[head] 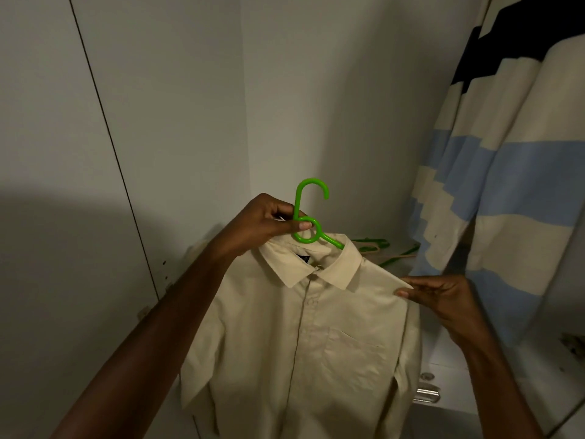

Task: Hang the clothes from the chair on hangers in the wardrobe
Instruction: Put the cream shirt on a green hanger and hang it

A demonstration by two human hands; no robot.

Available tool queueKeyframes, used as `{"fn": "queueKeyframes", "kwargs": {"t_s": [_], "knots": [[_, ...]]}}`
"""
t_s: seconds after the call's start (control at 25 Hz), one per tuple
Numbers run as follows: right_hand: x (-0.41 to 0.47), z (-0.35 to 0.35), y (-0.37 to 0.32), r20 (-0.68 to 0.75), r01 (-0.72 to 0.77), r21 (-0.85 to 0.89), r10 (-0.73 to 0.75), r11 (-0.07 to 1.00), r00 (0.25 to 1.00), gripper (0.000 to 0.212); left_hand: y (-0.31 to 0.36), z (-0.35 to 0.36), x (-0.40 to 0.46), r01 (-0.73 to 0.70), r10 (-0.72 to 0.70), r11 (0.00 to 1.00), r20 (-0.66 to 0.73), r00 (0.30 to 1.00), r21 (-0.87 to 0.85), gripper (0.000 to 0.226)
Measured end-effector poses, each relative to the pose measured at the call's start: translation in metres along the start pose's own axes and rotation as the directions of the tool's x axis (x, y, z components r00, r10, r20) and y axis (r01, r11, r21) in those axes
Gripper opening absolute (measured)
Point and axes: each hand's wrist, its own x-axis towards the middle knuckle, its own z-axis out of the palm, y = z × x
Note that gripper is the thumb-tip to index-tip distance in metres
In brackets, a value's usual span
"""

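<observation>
Wardrobe [190,106] interior ahead. Beige shirt [316,343], soft and light, likely to slide, hangs at 6 o'clock on green hanger [304,217]. Left hand [269,223] pinches the stiff hanger neck, the sound hold; right hand [433,296] pinches the shoulder at 3 o'clock.

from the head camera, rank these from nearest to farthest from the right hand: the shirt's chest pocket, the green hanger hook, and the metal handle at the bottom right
1. Chest pocket, below and left of the right hand.
2. Metal handle, lower, at the bottom right.
3. Green hanger hook, up and left, above the left hand.
</observation>
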Motion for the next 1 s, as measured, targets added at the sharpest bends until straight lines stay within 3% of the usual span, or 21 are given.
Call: {"fn": "queueKeyframes", "kwargs": {"t_s": [0.16,0.24,0.32,0.4,0.48,0.56,0.68,0.84,1.0], "knots": [[0.004,0.019,-0.035,0.255,0.103,-0.159,-0.059,0.982,0.965,0.051,0.006,0.014,0.007,0.056,-0.052,0.997,0.068,0.996,-0.060,0.026],[0.015,0.048,-0.049,0.290,0.212,-0.212,-0.145,0.954,0.946,0.047,0.010,0.022,0.010,0.062,-0.056,0.996,0.089,0.994,-0.069,0.027],[0.025,0.066,-0.055,0.203,0.256,-0.172,-0.220,0.951,0.954,0.033,0.014,0.023,0.011,0.080,-0.070,0.991,0.089,0.994,-0.111,0.027],[0.030,0.066,-0.049,0.112,0.247,-0.071,-0.238,0.966,0.965,0.022,0.018,0.010,0.004,0.132,-0.139,0.980,-0.039,0.989,-0.148,0.024],[0.027,0.060,-0.042,0.068,0.225,-0.053,-0.221,0.973,0.973,0.023,0.017,-0.012,-0.005,0.225,-0.216,0.974,-0.294,0.931,-0.003,0.031],[0.022,0.058,-0.039,0.057,0.207,-0.056,-0.204,0.977,0.977,0.028,0.017,-0.021,-0.015,0.433,-0.390,0.899,-0.321,0.863,0.073,0.046],[0.022,0.064,-0.033,0.040,0.217,-0.062,-0.215,0.974,0.976,0.030,0.017,0.002,-0.024,0.606,-0.613,0.790,-0.113,0.782,-0.093,0.055],[0.020,0.070,-0.031,0.015,0.232,-0.194,-0.234,0.953,0.972,0.029,0.003,0.019,-0.026,0.527,-0.634,0.725,-0.133,0.761,-0.443,0.045],[0.016,0.071,-0.029,0.001,0.219,-0.236,-0.225,0.947,0.974,0.029,-0.010,0.025,-0.027,0.444,-0.656,0.662,-0.181,0.733,-0.605,0.036]]}}
